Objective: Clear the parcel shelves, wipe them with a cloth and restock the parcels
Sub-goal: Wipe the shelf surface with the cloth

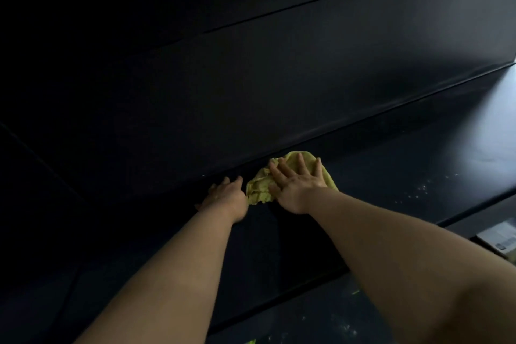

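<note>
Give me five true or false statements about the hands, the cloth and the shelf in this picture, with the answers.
1. The right hand presses flat on the crumpled yellow-green cloth. True.
2. The left hand lies on top of the cloth too. False: it rests on the black shelf beside the cloth.
3. The cloth lies at the shelf's front edge. False: it lies near the back, where the shelf meets the dark rear panel.
4. Pale specks show on the shelf to the right of the cloth. True.
5. A labelled white parcel lies right beside the cloth. False: it shows below the shelf's front edge, at the lower right.
</note>
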